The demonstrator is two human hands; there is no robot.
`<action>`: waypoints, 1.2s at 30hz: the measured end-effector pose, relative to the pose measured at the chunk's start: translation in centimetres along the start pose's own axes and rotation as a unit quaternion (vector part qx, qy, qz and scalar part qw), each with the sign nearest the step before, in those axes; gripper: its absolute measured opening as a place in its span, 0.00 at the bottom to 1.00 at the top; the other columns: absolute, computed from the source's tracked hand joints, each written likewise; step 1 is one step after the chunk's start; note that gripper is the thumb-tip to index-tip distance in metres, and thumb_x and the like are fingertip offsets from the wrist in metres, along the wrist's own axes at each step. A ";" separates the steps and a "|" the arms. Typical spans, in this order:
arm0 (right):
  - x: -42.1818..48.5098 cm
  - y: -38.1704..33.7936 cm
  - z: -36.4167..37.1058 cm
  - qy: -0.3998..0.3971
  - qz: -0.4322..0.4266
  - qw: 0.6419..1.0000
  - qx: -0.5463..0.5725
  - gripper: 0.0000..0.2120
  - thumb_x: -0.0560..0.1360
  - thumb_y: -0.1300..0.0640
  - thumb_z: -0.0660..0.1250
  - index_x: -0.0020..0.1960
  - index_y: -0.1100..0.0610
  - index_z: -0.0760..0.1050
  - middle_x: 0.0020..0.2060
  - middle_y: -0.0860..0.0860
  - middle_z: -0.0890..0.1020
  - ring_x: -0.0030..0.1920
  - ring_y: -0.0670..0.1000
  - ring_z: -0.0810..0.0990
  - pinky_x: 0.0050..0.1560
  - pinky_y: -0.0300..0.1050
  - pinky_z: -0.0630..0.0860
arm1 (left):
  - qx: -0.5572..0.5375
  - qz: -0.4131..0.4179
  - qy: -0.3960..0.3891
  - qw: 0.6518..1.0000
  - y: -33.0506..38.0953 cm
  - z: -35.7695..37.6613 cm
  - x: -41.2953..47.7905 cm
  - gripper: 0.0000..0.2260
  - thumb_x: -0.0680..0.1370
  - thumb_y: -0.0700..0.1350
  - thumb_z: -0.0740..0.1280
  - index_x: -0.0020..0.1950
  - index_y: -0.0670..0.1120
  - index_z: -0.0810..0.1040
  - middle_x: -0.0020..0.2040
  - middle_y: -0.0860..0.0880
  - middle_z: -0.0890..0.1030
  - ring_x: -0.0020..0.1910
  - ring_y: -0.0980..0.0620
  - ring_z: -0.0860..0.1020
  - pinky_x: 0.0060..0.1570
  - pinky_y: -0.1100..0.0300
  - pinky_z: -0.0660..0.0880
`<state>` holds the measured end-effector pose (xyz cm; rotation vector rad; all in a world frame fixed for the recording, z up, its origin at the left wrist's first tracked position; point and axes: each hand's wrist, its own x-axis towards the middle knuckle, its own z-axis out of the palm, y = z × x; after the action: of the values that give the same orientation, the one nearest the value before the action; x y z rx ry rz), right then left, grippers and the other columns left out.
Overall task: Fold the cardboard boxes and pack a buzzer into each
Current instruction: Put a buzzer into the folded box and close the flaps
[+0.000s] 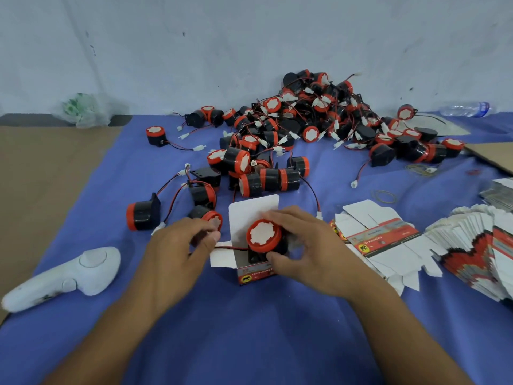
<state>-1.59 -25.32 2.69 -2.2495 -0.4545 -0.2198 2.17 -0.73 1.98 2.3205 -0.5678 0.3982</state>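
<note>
Right hand [308, 245] curls its grip round one round black buzzer [262, 236] with a red cap, half inside one upright, open cardboard box [249, 269], near centre on blue cloth [249, 329]. Left hand [177, 251] pinches the buzzer's thin wire [230, 248]. Dozens of loose buzzers [305, 126] are heaped behind; flat boxes [472, 245] fan out on the right.

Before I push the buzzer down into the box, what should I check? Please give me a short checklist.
1. Box open on top, lid flap upright: ok.
2. Right hand grips buzzer over the opening: ok.
3. Buzzer fully inside: not ok, it stands above the rim.
4. Wire tucked in: not ok, it runs out over the side flap to the left hand, which pinches it.
5. Bottom closed: cannot tell.
</note>
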 end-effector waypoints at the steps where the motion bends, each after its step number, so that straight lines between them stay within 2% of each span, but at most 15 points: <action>1: 0.0 0.0 0.1 0.000 -0.007 1.000 -0.006 0.26 0.73 0.58 0.74 0.70 0.51 0.75 0.61 0.40 0.76 0.63 0.41 0.75 0.63 0.31 0.69 | 0.022 0.000 -0.022 1.000 0.0 -0.1 -0.1 0.07 0.79 0.48 0.67 0.51 0.48 0.83 0.42 0.56 0.82 0.42 0.57 0.78 0.43 0.62 0.75; 4: 0.1 0.0 0.0 0.010 -0.020 1.000 -0.022 0.22 0.74 0.59 0.74 0.67 0.52 0.79 0.63 0.43 0.77 0.63 0.43 0.76 0.66 0.38 0.72 | 0.044 -0.023 -0.086 0.995 0.0 -1.4 -0.3 0.06 0.78 0.52 0.66 0.51 0.54 0.81 0.33 0.58 0.79 0.36 0.59 0.77 0.32 0.68 0.67; 6: 0.0 0.0 -0.1 0.006 -0.027 0.998 -0.062 0.18 0.75 0.56 0.74 0.64 0.49 0.81 0.64 0.43 0.76 0.62 0.42 0.74 0.64 0.36 0.69 | 0.019 -0.038 -0.115 0.993 0.1 -2.4 -0.4 0.05 0.78 0.51 0.67 0.53 0.57 0.79 0.31 0.55 0.79 0.32 0.60 0.77 0.32 0.68 0.69; 9: 0.1 -0.2 0.0 -0.035 -0.028 0.990 -0.136 0.10 0.79 0.51 0.68 0.58 0.48 0.85 0.60 0.45 0.74 0.56 0.46 0.69 0.55 0.35 0.65 | -0.080 -0.059 -0.098 0.990 0.9 -3.5 -0.4 0.07 0.80 0.45 0.66 0.52 0.58 0.75 0.33 0.50 0.82 0.29 0.60 0.77 0.32 0.71 0.71; 12: 0.2 -0.5 0.2 -0.046 -0.029 0.986 -0.157 0.14 0.78 0.43 0.68 0.58 0.48 0.84 0.57 0.45 0.76 0.54 0.50 0.70 0.56 0.40 0.68 | -0.185 -0.038 -0.104 0.976 2.3 -3.8 -0.7 0.08 0.79 0.43 0.68 0.50 0.58 0.80 0.44 0.54 0.85 0.35 0.53 0.79 0.37 0.61 0.77; 15: 0.3 -0.8 0.2 -0.047 -0.029 0.985 -0.161 0.16 0.77 0.42 0.69 0.58 0.50 0.84 0.55 0.45 0.77 0.53 0.51 0.70 0.56 0.45 0.69 | -0.266 -0.003 -0.178 0.947 3.2 -3.3 -1.3 0.13 0.78 0.46 0.70 0.62 0.55 0.80 0.54 0.54 0.84 0.50 0.56 0.82 0.49 0.68 0.76; 16: 0.3 -0.8 0.2 -0.049 -0.029 0.985 -0.161 0.15 0.77 0.43 0.69 0.58 0.50 0.84 0.56 0.45 0.76 0.53 0.51 0.70 0.56 0.45 0.69 | -0.221 0.024 -0.168 0.960 3.3 -2.8 -1.3 0.13 0.79 0.47 0.68 0.63 0.54 0.79 0.53 0.55 0.84 0.51 0.58 0.81 0.50 0.71 0.74; 18: 0.3 -0.7 0.3 -0.041 -0.032 0.986 -0.159 0.14 0.78 0.44 0.68 0.57 0.51 0.84 0.55 0.45 0.77 0.53 0.52 0.70 0.57 0.47 0.69 | -0.063 0.107 -0.084 0.989 3.5 -1.7 -0.8 0.11 0.81 0.43 0.64 0.61 0.48 0.82 0.47 0.53 0.83 0.47 0.57 0.79 0.47 0.71 0.72; 20: 0.3 -1.0 0.4 -0.032 -0.040 0.985 -0.166 0.14 0.78 0.44 0.68 0.55 0.51 0.85 0.53 0.45 0.77 0.51 0.52 0.70 0.56 0.49 0.69 | 0.050 0.165 -0.014 0.985 3.5 -0.5 -0.2 0.11 0.78 0.39 0.65 0.55 0.41 0.85 0.44 0.46 0.81 0.44 0.49 0.76 0.44 0.64 0.71; 22: 0.4 -1.4 0.4 -0.030 -0.059 0.979 -0.193 0.16 0.78 0.41 0.67 0.53 0.52 0.85 0.51 0.46 0.79 0.50 0.53 0.71 0.56 0.51 0.69 | 0.090 0.171 -0.002 0.981 3.4 0.4 0.3 0.11 0.78 0.42 0.64 0.50 0.40 0.86 0.46 0.44 0.80 0.45 0.42 0.75 0.43 0.53 0.74; 24: 0.4 -1.7 0.4 -0.035 -0.073 0.975 -0.206 0.20 0.78 0.39 0.65 0.57 0.52 0.82 0.49 0.47 0.80 0.50 0.53 0.71 0.55 0.50 0.69 | 0.110 0.177 -0.033 0.978 3.1 1.0 0.5 0.13 0.78 0.43 0.61 0.47 0.42 0.86 0.47 0.46 0.81 0.45 0.40 0.75 0.42 0.47 0.75; 27: 0.4 -1.9 0.6 -0.028 -0.075 0.986 -0.149 0.18 0.80 0.44 0.65 0.64 0.52 0.77 0.47 0.44 0.79 0.48 0.49 0.70 0.50 0.43 0.70 | 0.123 0.177 -0.058 0.975 2.5 1.4 0.4 0.11 0.77 0.42 0.64 0.48 0.45 0.87 0.44 0.49 0.83 0.43 0.41 0.75 0.43 0.50 0.74; 31: 0.7 -1.9 1.4 -0.030 -0.092 0.988 -0.121 0.05 0.79 0.58 0.69 0.51 0.58 0.81 0.45 0.50 0.82 0.45 0.50 0.77 0.47 0.46 0.75 | 0.119 0.226 -0.075 0.964 2.2 1.3 0.9 0.15 0.79 0.46 0.59 0.46 0.46 0.86 0.39 0.51 0.83 0.40 0.44 0.76 0.46 0.54 0.69; 34: 0.7 -1.8 0.6 -0.076 -0.075 0.990 -0.097 0.06 0.77 0.60 0.70 0.53 0.57 0.83 0.46 0.47 0.80 0.46 0.45 0.77 0.47 0.39 0.74 | 0.080 0.202 -0.072 0.973 2.4 1.2 0.5 0.14 0.78 0.47 0.62 0.50 0.43 0.85 0.46 0.50 0.85 0.45 0.47 0.78 0.52 0.58 0.70; 36: 0.6 -1.7 0.2 -0.103 -0.075 0.986 -0.104 0.09 0.78 0.62 0.69 0.55 0.56 0.84 0.47 0.47 0.78 0.46 0.44 0.76 0.47 0.34 0.71 | 0.014 0.148 -0.037 0.988 2.3 1.1 0.1 0.11 0.77 0.46 0.66 0.51 0.43 0.86 0.52 0.49 0.85 0.51 0.54 0.79 0.57 0.67 0.71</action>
<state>-1.75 -23.95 3.91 -2.4553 -0.7431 -0.1152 1.25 -3.06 2.56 2.2893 -0.9541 0.4623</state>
